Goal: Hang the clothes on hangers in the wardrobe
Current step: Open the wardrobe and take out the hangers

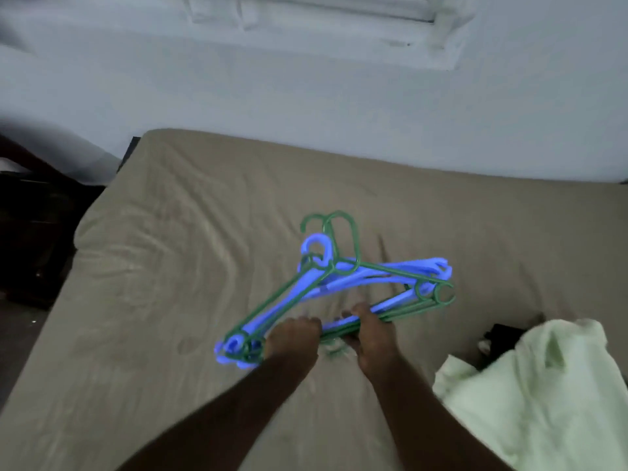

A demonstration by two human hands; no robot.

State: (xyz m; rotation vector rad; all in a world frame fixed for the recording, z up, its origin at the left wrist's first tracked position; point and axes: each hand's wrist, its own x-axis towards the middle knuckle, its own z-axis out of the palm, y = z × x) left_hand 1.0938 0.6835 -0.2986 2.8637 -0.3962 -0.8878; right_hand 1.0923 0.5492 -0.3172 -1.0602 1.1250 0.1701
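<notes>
A bundle of several plastic hangers, some blue and some green, sits just above the tan bed sheet in the middle of the view, hooks pointing away from me. My left hand grips the bottom bars near the bundle's left corner. My right hand grips the same bars a little to the right. A pale green garment lies crumpled on the bed at the lower right, apart from both hands.
A small dark object lies on the bed beside the green garment. Dark wooden furniture stands off the bed's left side. A pale wall runs behind the bed, with a window frame at the top.
</notes>
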